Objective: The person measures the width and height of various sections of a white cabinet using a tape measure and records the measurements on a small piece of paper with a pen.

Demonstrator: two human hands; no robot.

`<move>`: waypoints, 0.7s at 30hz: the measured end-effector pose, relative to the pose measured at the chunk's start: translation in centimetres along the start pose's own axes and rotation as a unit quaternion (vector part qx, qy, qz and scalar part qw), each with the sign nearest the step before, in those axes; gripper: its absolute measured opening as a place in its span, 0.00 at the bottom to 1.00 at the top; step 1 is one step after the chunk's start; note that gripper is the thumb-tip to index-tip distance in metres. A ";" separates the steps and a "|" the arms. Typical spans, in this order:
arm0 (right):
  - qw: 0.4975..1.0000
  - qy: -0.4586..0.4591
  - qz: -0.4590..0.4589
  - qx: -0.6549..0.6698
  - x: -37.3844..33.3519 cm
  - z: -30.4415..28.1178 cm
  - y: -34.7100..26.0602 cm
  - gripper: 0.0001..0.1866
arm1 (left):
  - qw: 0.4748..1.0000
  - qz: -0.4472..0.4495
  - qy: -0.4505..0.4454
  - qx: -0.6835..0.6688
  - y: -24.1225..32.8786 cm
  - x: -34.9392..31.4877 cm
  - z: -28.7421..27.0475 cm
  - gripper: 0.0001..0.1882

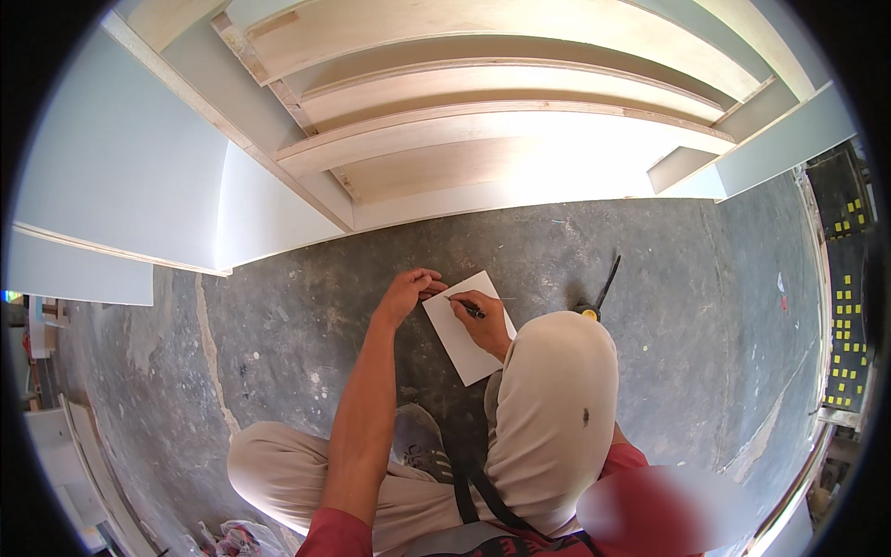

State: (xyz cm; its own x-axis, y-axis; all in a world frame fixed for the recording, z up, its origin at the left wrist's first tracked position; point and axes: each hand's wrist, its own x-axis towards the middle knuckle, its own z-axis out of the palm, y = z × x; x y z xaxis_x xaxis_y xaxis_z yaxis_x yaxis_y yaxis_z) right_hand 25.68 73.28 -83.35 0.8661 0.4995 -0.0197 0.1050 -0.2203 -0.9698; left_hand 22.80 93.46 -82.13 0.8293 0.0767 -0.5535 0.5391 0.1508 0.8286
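A white rectangular sheet or thin board (457, 345) lies on the grey floor in front of me. My right hand (489, 325) rests over it, closed around a dark pen (471, 311) whose tip is near the upper edge of the white piece. At the upper left corner my left hand (405, 295) touches the edge, fingers stretched out and partly overlapping, with nothing seen in them. My right forearm is mostly hidden behind my raised knee (561, 381).
A black-and-yellow tape measure (588, 311) with a black strap sits right of the sheet. Ahead stands a large wooden frame (510, 121) with crosswise boards and pale side panels (130, 158). A plastic bag (243, 538) lies at lower left. The concrete floor (288, 343) is stained and cracked.
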 end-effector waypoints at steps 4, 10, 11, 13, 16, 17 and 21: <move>1.000 0.000 0.003 0.001 0.0 0.0 -0.2 0.07 | 1.000 0.003 -0.001 -0.003 -0.4 0.1 -0.2 0.18; 1.000 0.003 -0.010 -0.005 0.0 0.1 0.6 0.07 | 1.000 0.002 -0.002 -0.014 -0.4 0.0 -0.2 0.18; 1.000 0.009 -0.012 -0.003 0.0 0.1 0.6 0.07 | 1.000 0.002 -0.003 -0.016 -0.5 0.0 -0.2 0.17; 1.000 0.021 -0.016 0.000 -0.1 0.2 0.5 0.06 | 1.000 0.005 -0.002 -0.012 -0.6 0.0 -0.2 0.17; 0.999 0.025 -0.039 -0.001 -0.1 0.1 0.6 0.06 | 1.000 0.005 0.001 -0.011 -0.5 0.0 -0.1 0.17; 0.998 0.031 -0.050 -0.006 0.0 0.1 0.7 0.06 | 1.000 0.005 0.002 -0.011 -0.5 0.0 0.0 0.17; 0.997 0.052 -0.054 -0.003 0.0 0.3 1.1 0.06 | 1.000 0.005 -0.002 -0.019 -0.6 0.0 -0.2 0.17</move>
State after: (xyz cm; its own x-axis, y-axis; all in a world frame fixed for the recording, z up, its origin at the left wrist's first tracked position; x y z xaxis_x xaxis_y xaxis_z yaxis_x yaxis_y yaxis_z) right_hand 25.61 73.31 -84.47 0.8954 0.4312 0.1110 0.2035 -0.1747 -0.9634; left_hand 22.48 93.56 -82.62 0.8347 0.0751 -0.5455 0.5253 0.1884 0.8298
